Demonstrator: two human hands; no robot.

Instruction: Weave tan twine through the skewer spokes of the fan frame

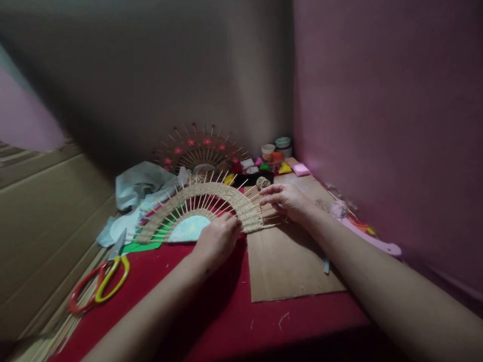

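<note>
A half-round woven fan (211, 190) of thin sticks and tan twine stands tilted in front of me, with a pale blue patterned half-disc (190, 229) at its base. My left hand (223, 232) is closed on the lower right part of the fan, its fingertips partly hidden. At the fan's right end, my right hand (289, 201) reaches over the stick tips, with its upper fingers stretched out and apart and its lower ones bent. Just beyond those fingers lies a ball of twine (263, 183). No held thing shows clearly in the right hand.
A wooden board (294, 276) lies on the red cloth (204, 311). Scissors (101, 286) with red and yellow handles rest at left. Behind stand a flower-decorated fan (199, 148), a paper cup (267, 151) and colourful packets (285, 168). A pink wall (396, 125) borders the right side.
</note>
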